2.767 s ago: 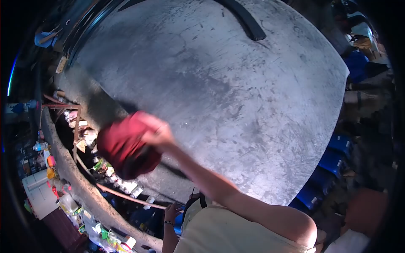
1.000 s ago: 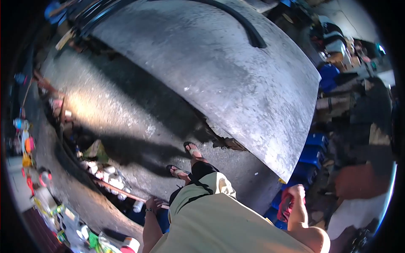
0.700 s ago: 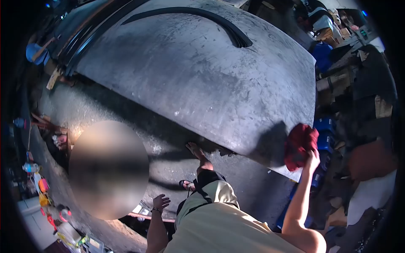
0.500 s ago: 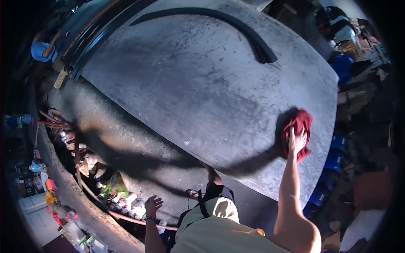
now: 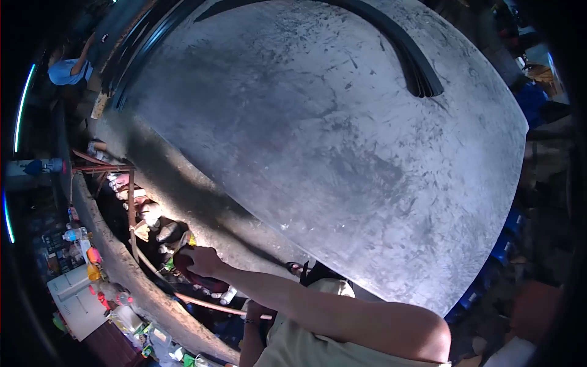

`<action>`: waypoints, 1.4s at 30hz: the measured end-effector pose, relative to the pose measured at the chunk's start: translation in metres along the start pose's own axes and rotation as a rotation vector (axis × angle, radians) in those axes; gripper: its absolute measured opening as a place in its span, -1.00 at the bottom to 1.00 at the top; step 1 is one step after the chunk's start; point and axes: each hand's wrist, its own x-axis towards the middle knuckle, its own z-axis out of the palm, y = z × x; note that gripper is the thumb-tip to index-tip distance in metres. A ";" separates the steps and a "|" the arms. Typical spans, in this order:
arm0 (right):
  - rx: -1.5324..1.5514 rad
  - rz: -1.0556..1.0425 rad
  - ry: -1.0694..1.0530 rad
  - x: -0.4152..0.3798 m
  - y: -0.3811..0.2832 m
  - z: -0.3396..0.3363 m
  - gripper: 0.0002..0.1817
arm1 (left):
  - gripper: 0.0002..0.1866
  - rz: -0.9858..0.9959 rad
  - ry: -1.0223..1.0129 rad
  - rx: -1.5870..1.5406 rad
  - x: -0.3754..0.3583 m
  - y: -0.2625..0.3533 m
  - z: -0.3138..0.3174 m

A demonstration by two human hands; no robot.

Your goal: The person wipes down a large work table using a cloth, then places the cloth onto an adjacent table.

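The red cloth [image 5: 183, 264] is at about half past seven in the view, bunched in the right hand [image 5: 203, 259], whose fingers are bent closed on it. It is off the desk, seen over litter [image 5: 167, 232] that runs up toward nine o'clock. The right forearm crosses low from five o'clock to reach it. The left hand [image 5: 255, 311] is at half past six, partly behind that forearm, a bracelet [image 5: 249, 321] at its wrist, near the end of a thin rail [image 5: 208, 305]; how far its fingers are open, or whether they hold anything, I cannot tell. Beyond the rail and litter, a ledge [image 5: 131, 266] curves along eight o'clock, with a white box [image 5: 74, 309] outside it. The desk [image 5: 330, 153], grey and scuffed, fills the middle. Dark strips [image 5: 406, 52] end on it at one o'clock, and more strips [image 5: 143, 52] lie at half past ten. A person in blue [image 5: 68, 72] is at ten, and blue bins [image 5: 501, 248] are at half past three, past the desk's edge.
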 end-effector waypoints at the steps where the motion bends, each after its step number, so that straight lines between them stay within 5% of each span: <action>1: 0.138 0.043 0.111 0.006 -0.005 -0.001 -0.40 | -0.65 0.059 0.024 0.082 -0.008 0.000 0.008; 4: 0.401 -0.064 0.409 0.031 0.004 -0.079 -0.45 | -0.60 -0.543 0.063 -0.870 -0.005 0.065 0.021; 5: 0.387 -0.021 0.535 0.027 0.001 -0.121 -0.52 | -0.59 -0.573 0.081 -0.805 0.000 0.076 0.017; 6: 0.741 -0.038 0.436 0.002 -0.030 -0.191 -0.57 | -0.59 -0.605 0.098 -0.742 0.001 0.085 0.015; 9: 0.313 0.048 0.810 -0.103 -0.054 -0.322 -0.57 | -0.56 -0.610 0.070 -0.779 0.012 0.075 0.009; 10: 0.460 0.132 0.873 -0.149 -0.039 -0.356 -0.52 | -0.55 -0.616 0.061 -0.781 0.014 0.074 0.004; 12: 0.627 -0.054 1.247 -0.228 -0.038 -0.390 -0.49 | -0.54 -0.628 0.044 -0.739 0.021 0.072 -0.006; 14: 0.218 -0.008 1.426 -0.288 -0.022 -0.415 -0.52 | -0.54 -0.611 0.044 -0.774 0.025 0.070 -0.017; 16: -0.668 0.372 1.357 -0.331 0.037 -0.435 -0.42 | -0.54 -0.627 0.075 -0.795 0.031 0.070 -0.022; 18: -1.160 0.655 1.279 -0.334 0.124 -0.457 -0.26 | -0.54 -0.630 0.092 -0.792 0.033 0.061 -0.029; 20: -1.241 0.660 1.228 -0.304 0.143 -0.498 -0.16 | -0.55 -0.614 0.106 -0.798 0.030 0.046 -0.024; 22: -1.161 0.356 1.144 -0.220 0.114 -0.519 -0.22 | -0.62 -0.630 0.140 -0.788 0.020 0.036 -0.020; 25: -1.096 0.005 0.912 -0.067 0.101 -0.497 -0.43 | -0.65 -0.679 0.145 -0.782 0.013 0.009 -0.006; 28: -0.977 -0.313 0.587 0.031 0.040 -0.320 -0.57 | -0.68 -0.654 0.259 -0.892 -0.003 0.029 -0.004; 30: -0.866 -0.245 0.219 0.060 0.063 -0.185 -0.66 | -0.67 -0.598 0.312 -0.902 -0.014 0.045 -0.003; 31: -0.827 -0.462 0.267 0.055 0.044 -0.135 -0.85 | -0.66 -0.592 0.310 -0.895 -0.017 0.041 -0.002; 32: -0.850 -0.414 -0.133 0.059 0.058 -0.079 -0.73 | -0.64 -0.582 0.308 -0.887 -0.020 0.036 -0.002; 34: -0.664 -0.761 -0.113 0.062 0.054 -0.010 -0.81 | -0.60 -0.596 0.300 -0.899 -0.030 0.027 -0.004; 37: -0.929 -0.694 -0.093 0.114 0.004 0.008 -0.84 | -0.57 -0.545 0.306 -0.990 -0.056 0.001 -0.002; 38: -0.744 -0.482 -0.050 0.145 -0.008 -0.002 -0.85 | -0.55 -0.517 0.297 -1.030 -0.057 -0.010 -0.003; 40: -1.244 -0.389 -0.065 0.170 -0.067 -0.058 -0.84 | -0.54 -0.553 0.247 -1.011 -0.061 -0.056 -0.001; 42: -1.530 -0.585 -0.021 0.184 -0.031 -0.100 -0.87 | -0.54 -0.583 0.200 -1.016 -0.067 -0.092 -0.003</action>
